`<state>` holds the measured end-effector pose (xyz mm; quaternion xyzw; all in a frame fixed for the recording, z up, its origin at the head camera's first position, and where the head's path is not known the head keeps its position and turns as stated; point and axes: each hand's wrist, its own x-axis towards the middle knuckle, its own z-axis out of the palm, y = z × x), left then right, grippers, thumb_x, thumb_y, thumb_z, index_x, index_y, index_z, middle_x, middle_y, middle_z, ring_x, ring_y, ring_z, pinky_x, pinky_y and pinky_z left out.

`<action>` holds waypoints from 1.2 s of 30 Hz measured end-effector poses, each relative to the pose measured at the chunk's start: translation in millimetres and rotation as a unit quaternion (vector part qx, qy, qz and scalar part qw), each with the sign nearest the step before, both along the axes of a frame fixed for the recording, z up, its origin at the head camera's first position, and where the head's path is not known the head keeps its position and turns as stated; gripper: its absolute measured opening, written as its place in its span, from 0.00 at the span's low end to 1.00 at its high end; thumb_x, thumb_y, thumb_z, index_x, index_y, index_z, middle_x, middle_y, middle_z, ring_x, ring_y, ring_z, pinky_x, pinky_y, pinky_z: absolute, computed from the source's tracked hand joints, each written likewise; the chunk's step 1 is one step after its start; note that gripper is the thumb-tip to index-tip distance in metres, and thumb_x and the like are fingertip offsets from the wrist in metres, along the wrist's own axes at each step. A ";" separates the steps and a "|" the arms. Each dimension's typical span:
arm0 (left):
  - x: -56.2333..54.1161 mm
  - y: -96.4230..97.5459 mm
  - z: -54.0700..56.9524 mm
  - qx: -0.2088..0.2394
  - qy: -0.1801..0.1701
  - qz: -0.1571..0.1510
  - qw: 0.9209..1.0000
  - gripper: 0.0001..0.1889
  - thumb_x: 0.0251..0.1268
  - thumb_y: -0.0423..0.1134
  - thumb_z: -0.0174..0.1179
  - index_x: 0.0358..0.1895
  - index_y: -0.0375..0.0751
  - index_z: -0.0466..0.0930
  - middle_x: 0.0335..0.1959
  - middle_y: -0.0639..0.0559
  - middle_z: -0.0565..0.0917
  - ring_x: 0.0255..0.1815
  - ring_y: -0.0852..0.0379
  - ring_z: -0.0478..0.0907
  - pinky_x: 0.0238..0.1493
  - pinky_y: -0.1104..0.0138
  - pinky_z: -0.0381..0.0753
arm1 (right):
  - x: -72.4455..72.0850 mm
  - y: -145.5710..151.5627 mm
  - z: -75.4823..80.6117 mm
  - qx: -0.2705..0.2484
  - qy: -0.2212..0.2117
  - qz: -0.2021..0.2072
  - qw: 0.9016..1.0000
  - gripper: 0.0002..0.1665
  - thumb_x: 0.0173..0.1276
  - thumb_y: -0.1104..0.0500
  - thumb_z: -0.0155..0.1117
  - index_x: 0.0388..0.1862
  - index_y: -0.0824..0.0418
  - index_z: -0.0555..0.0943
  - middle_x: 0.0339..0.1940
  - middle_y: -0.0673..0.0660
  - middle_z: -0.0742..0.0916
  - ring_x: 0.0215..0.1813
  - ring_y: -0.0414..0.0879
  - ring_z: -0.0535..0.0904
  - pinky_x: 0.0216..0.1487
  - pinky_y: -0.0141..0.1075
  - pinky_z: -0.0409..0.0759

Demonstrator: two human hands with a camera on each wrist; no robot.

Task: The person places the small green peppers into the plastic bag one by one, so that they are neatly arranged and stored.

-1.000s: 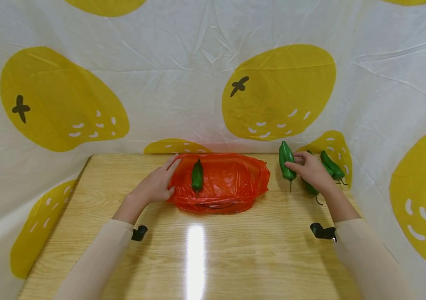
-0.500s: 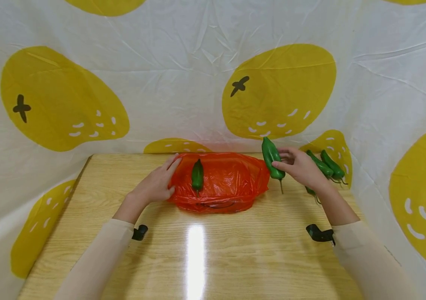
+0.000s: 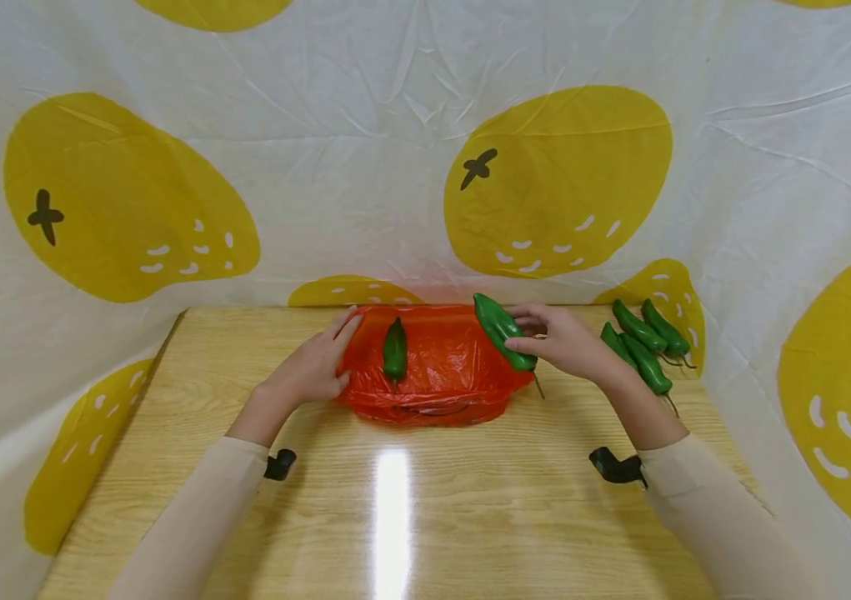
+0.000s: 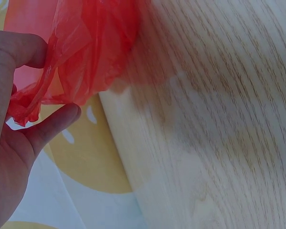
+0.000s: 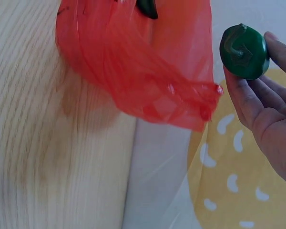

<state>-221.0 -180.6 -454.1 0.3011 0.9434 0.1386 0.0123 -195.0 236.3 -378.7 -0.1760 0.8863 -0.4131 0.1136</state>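
Observation:
A red plastic bag (image 3: pixel 440 362) lies opened out at the back middle of the table, with one green pepper (image 3: pixel 395 352) inside its left part. My left hand (image 3: pixel 310 367) holds the bag's left edge; in the left wrist view the bunched red plastic (image 4: pixel 47 88) runs between the bent index finger and the thumb. My right hand (image 3: pixel 556 342) pinches another green pepper (image 3: pixel 498 329) between thumb and fingers, over the bag's right end, tip pointing up and left. The right wrist view shows this held pepper (image 5: pixel 244 52) stem end first, beside the bag's crumpled corner.
Several more green peppers (image 3: pixel 646 362) lie at the table's back right. A white cloth with yellow fruit prints (image 3: pixel 365 192) hangs behind and beside the wooden table (image 3: pixel 470 508).
My right hand has carried its pepper leftward from beside the pile to over the bag's right end, tilting it further left. My left hand and the bag have stayed put.

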 end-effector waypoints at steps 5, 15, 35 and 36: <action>0.4 1.3 0.5 0.007 -0.002 0.001 1.000 0.56 0.57 0.35 0.68 0.85 0.42 0.41 0.86 0.40 0.48 0.54 0.33 0.81 0.63 0.45 0.79 | -3.9 -15.0 -7.7 0.016 0.007 0.030 0.999 0.31 0.71 0.53 0.70 0.70 0.64 0.77 0.59 0.62 0.88 0.60 0.56 0.85 0.54 0.46 0.86; -0.1 3.0 0.8 0.001 -0.010 0.006 1.000 0.55 0.58 0.34 0.68 0.85 0.39 0.42 0.86 0.41 0.47 0.61 0.33 0.79 0.66 0.45 0.77 | -16.9 -54.2 -25.4 0.056 -0.013 0.052 0.997 0.32 0.70 0.52 0.71 0.68 0.65 0.78 0.55 0.61 0.89 0.56 0.52 0.86 0.54 0.44 0.85; 2.0 2.6 2.1 0.000 -0.007 0.001 1.000 0.55 0.57 0.34 0.68 0.85 0.39 0.43 0.86 0.40 0.48 0.61 0.33 0.79 0.66 0.46 0.77 | -45.7 -95.5 -67.1 0.060 -0.063 -0.024 0.996 0.30 0.71 0.48 0.70 0.58 0.71 0.81 0.53 0.64 0.87 0.53 0.54 0.83 0.56 0.46 0.83; 1.5 2.7 1.6 0.000 -0.005 0.000 1.000 0.55 0.57 0.34 0.68 0.85 0.39 0.43 0.85 0.40 0.48 0.61 0.34 0.80 0.66 0.47 0.78 | -47.3 -96.1 -69.2 0.058 -0.067 -0.031 0.996 0.29 0.71 0.48 0.70 0.57 0.70 0.81 0.51 0.62 0.87 0.50 0.52 0.82 0.54 0.45 0.83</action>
